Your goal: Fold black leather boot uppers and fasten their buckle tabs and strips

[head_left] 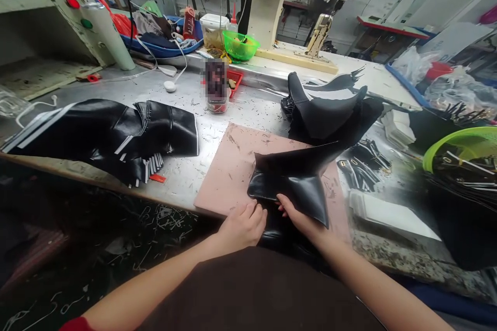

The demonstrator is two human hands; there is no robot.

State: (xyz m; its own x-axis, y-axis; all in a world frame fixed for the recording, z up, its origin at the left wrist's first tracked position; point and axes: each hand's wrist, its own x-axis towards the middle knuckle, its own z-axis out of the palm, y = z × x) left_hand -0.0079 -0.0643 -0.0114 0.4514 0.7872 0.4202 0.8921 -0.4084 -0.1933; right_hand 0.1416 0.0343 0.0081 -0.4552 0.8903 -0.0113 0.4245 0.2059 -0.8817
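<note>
A black leather boot upper (pixel 295 181) lies on a pink cutting mat (pixel 233 165) at the table's near edge. My left hand (pixel 243 226) is curled at the piece's lower left edge, fingers closed against it. My right hand (pixel 301 220) grips the lower edge of the same piece, with the fingers tucked under the leather. A second black boot upper (pixel 322 111) rests just behind the mat.
A pile of black leather pieces with white tags (pixel 112 137) lies at the left. Behind stand a blurred jar (pixel 216 88), a green bowl (pixel 239 45) and a sewing machine (pixel 295 0). A green basket of straps (pixel 462 158) is at the right. White boxes (pixel 388 212) sit nearby.
</note>
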